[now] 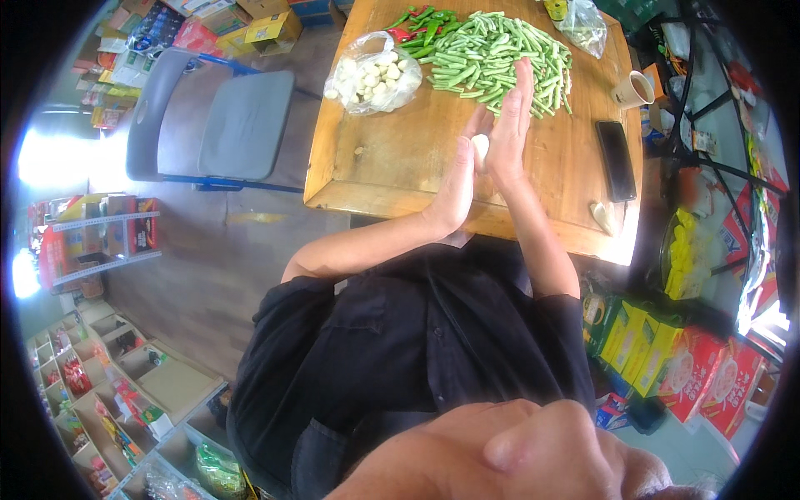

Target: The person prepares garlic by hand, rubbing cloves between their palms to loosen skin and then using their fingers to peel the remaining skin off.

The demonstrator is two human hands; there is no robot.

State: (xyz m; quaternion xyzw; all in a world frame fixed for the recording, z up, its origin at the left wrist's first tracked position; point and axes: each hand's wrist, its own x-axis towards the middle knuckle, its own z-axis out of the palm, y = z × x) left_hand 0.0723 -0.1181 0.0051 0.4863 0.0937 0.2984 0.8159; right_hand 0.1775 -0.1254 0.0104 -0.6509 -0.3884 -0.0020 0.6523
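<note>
My left hand [458,181] and my right hand [510,134] are raised over the wooden table, palms facing, fingers straight. Pinched between the palms is a white rounded piece, apparently garlic [480,152]. Beyond the fingers lies a heap of cut green beans [500,50], with green and red peppers [431,28] at its left. A clear plastic bag [373,76] of small whitish round pieces, possibly garlic, stands left of the beans. One pale garlic-like piece [604,217] rests near the table's right front corner.
On the right side of the wooden table [387,162] are a black phone [615,161], a paper cup [632,90] and another plastic bag [582,28]. A grey folding chair [247,125] stands to the left. Cartons and packed goods flank both sides; a divided shelf [178,384] is at lower left.
</note>
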